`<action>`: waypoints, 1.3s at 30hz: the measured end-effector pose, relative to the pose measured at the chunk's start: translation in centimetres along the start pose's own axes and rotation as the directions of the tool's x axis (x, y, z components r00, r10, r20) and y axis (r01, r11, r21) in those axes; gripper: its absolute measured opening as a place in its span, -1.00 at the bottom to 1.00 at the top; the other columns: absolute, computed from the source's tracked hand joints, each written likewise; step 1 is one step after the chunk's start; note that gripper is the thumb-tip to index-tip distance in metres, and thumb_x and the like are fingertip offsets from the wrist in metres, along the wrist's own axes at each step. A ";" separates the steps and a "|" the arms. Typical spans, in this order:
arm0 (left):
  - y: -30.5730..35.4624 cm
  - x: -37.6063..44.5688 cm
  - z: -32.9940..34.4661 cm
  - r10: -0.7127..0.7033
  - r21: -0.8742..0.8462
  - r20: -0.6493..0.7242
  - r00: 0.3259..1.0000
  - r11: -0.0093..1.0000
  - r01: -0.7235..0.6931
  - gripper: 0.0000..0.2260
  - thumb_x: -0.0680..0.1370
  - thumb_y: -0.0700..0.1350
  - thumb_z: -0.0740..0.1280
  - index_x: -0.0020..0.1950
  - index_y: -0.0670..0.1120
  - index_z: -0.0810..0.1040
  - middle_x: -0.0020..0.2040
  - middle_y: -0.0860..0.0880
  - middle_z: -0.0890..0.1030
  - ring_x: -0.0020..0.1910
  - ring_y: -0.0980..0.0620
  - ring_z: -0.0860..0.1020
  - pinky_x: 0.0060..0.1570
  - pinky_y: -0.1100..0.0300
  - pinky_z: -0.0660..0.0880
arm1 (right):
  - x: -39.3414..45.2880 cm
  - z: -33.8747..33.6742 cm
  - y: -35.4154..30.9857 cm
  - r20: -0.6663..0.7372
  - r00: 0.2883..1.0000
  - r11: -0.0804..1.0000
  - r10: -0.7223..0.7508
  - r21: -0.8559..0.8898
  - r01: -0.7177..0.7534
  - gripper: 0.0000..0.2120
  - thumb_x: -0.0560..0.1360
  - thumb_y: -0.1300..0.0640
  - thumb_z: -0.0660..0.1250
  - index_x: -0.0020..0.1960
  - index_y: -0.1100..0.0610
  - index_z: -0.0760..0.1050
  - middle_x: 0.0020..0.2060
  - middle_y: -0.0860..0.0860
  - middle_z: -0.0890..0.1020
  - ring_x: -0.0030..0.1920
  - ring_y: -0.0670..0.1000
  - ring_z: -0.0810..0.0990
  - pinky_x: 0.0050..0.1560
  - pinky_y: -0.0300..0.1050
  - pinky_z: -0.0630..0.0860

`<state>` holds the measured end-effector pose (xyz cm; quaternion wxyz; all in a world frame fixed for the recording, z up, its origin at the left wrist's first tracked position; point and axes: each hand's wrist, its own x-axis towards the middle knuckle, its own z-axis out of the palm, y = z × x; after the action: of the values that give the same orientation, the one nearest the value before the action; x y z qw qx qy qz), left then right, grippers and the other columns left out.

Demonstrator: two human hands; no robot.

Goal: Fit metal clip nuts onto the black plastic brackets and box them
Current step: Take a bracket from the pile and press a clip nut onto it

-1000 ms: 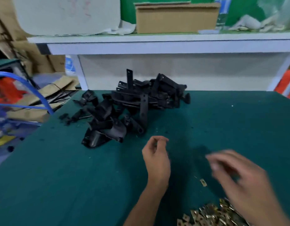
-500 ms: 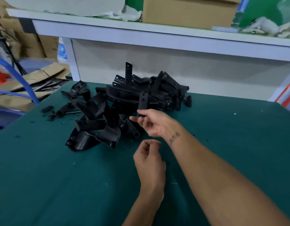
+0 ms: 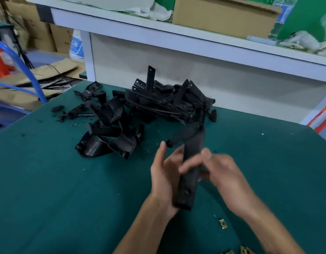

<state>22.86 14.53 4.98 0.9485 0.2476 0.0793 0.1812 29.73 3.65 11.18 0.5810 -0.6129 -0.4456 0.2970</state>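
A long black bracket (image 3: 190, 167) stands almost upright in the lower middle of the frame, held between both hands above the green table (image 3: 48, 198). Its lower end shows a small hole and sits against the heel of the left hand (image 3: 165, 177); its upper end bends off toward the upper left and is blurred. The left hand lies on the left side of the bracket with its fingers fairly straight and spread, pressed along the part rather than wrapped round it. The right hand (image 3: 225, 176) comes in from the lower right, and its fingers (image 3: 190, 165) cross the front of the bracket near its middle, curled over it; the hand is blurred, so how tightly it grips I cannot tell.

Behind the hands, in the middle of the frame, lies a pile of black brackets (image 3: 149, 105), tangled, with 1 strip sticking straight up. A few small black bits (image 3: 57, 108) lie apart at the pile's left edge.

A single brass clip nut (image 3: 223, 223) lies on the table in the lower right, just below the right forearm and not touching it. More clip nuts (image 3: 244, 251) show at the bottom edge of the frame, cut off.

Across the top runs a white shelf (image 3: 195, 44) with a cardboard box (image 3: 222, 17) on it and crumpled white cloth (image 3: 149, 11) to its left. In the upper left, beyond the table's edge, are flat cardboard sheets (image 3: 39, 76) and a blue tube frame (image 3: 25, 70).
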 end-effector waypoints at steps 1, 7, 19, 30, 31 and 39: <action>0.0 -0.1 0.1 -0.048 0.039 0.054 0.997 0.998 0.045 -0.38 0.59 0.33 0.20 0.35 -0.15 0.61 0.34 -0.26 0.58 0.30 -0.10 0.54 0.47 -0.08 0.34 | -1.2 0.1 0.5 -0.057 0.998 0.997 -0.019 -0.080 0.014 -0.56 0.58 -0.21 0.31 -0.12 0.14 0.72 -0.07 0.08 0.76 0.01 0.06 0.72 0.06 -0.20 0.55; -1.5 -0.7 1.3 -0.092 0.249 0.276 0.957 0.968 0.021 -0.63 0.69 -0.07 0.18 0.44 -0.18 0.50 0.44 -0.19 0.51 0.46 -0.17 0.45 0.46 -0.03 0.37 | -4.6 -0.5 2.8 -0.129 0.984 0.922 -0.121 -0.382 0.063 -0.81 0.58 0.12 0.34 -0.14 0.08 0.70 -0.14 -0.18 0.65 -0.01 -0.12 0.64 -0.01 -0.38 0.44; -1.5 0.1 1.7 0.110 0.276 0.025 0.994 0.955 -0.113 -0.71 0.67 0.13 0.16 0.25 -0.02 0.46 -0.24 0.05 0.41 -0.28 0.06 0.35 -0.19 0.16 0.40 | -5.9 -2.7 4.5 -0.218 0.918 0.674 -0.332 -0.735 0.069 -0.84 0.58 0.03 0.43 0.11 0.06 0.63 -0.13 -0.14 0.68 -0.13 -0.10 0.67 -0.12 -0.01 0.62; -1.7 -0.3 0.5 0.154 0.534 -0.069 0.986 0.840 -0.094 -0.86 0.68 -0.04 0.30 0.19 -0.03 0.56 -0.15 0.06 0.48 -0.27 0.08 0.47 -0.38 0.17 0.44 | -9.3 -9.0 3.3 -0.116 0.970 0.816 0.211 -0.525 -0.241 -0.94 0.46 0.10 0.56 -0.17 -0.01 0.70 -0.34 -0.03 0.66 -0.34 0.10 0.53 -0.29 -0.09 0.43; -1.6 -0.3 0.5 0.180 0.562 -0.064 0.982 0.819 -0.114 -0.93 0.66 -0.06 0.34 0.09 -0.04 0.55 -0.16 0.04 0.52 -0.24 0.08 0.52 -0.37 0.16 0.48 | -9.2 -8.7 3.2 -0.070 0.957 0.810 0.280 -0.517 -0.275 -0.93 0.43 0.07 0.58 -0.14 -0.03 0.70 -0.32 -0.09 0.65 -0.34 0.00 0.52 -0.28 -0.13 0.44; -1.5 -0.6 1.0 0.047 0.529 -0.029 0.998 0.848 -0.025 -0.87 0.70 -0.20 0.15 0.10 -0.08 0.49 -0.09 -0.09 0.70 -0.17 -0.01 0.65 -0.31 0.17 0.51 | -8.3 -7.0 4.1 -0.024 0.928 0.698 0.372 -0.652 -0.297 -0.82 0.44 0.12 0.59 -0.14 -0.07 0.61 -0.23 -0.23 0.58 -0.30 -0.19 0.48 -0.23 -0.16 0.50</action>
<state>23.06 12.62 5.16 0.8384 0.4965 0.1407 0.1752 33.20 -6.54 6.91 0.2454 -0.8281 -0.4321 0.2594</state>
